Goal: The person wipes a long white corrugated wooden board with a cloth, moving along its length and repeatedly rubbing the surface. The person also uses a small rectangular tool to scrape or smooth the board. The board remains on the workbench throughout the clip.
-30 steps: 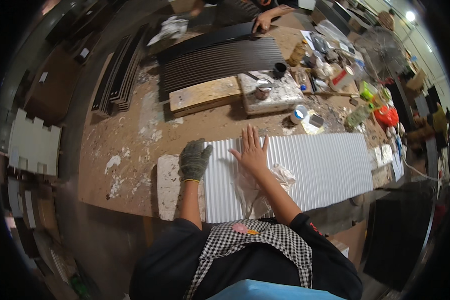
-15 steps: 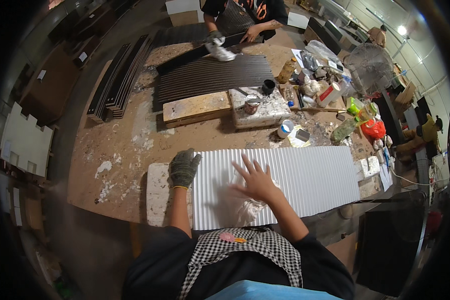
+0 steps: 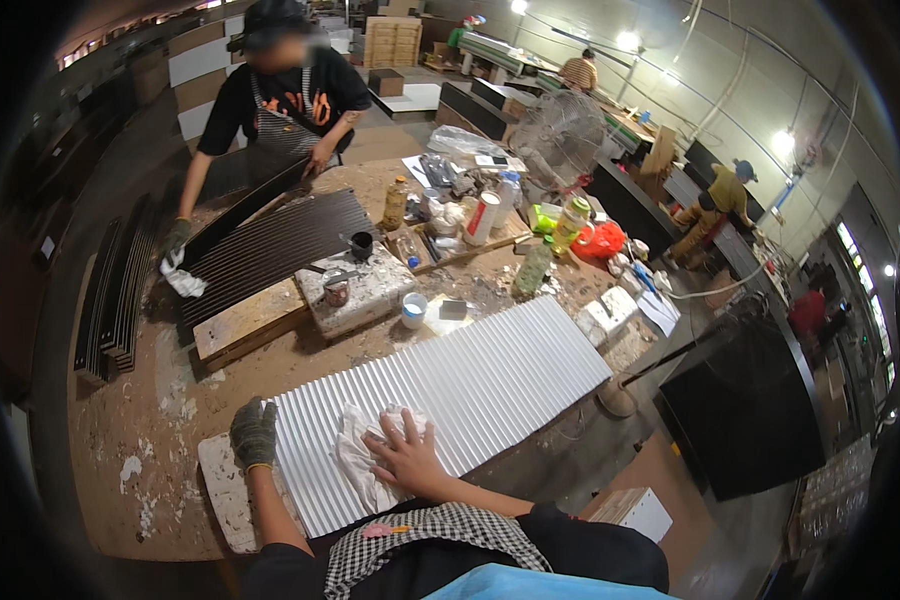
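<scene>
A white panel with narrow ridges (image 3: pixel 440 390) lies slanting across the near side of the worktable. My left hand (image 3: pixel 255 433), in a grey-green work glove, grips the panel's left end, its fingers at the far corner. My bare right hand (image 3: pixel 407 455) rests on a crumpled white cloth (image 3: pixel 358 462) on the ridges, fingers spread and palm down. Part of the cloth is hidden beneath that hand. Under the panel's left end a paint-spotted white block (image 3: pixel 225 495) shows.
Across the table (image 3: pixel 135 420), a co-worker (image 3: pixel 290 110) holds a white cloth (image 3: pixel 182 277) by a dark ribbed panel (image 3: pixel 280 245). A wooden block (image 3: pixel 250 322), a tin (image 3: pixel 337 290), a white cup (image 3: pixel 414 310) and bottles stand beyond my panel. A fan (image 3: pixel 560 135) is behind them.
My view has swung right and up. My right hand, blurred above the panel before, now lies on the cloth. The left hand stays at the panel's end. The co-worker's cloth has moved left.
</scene>
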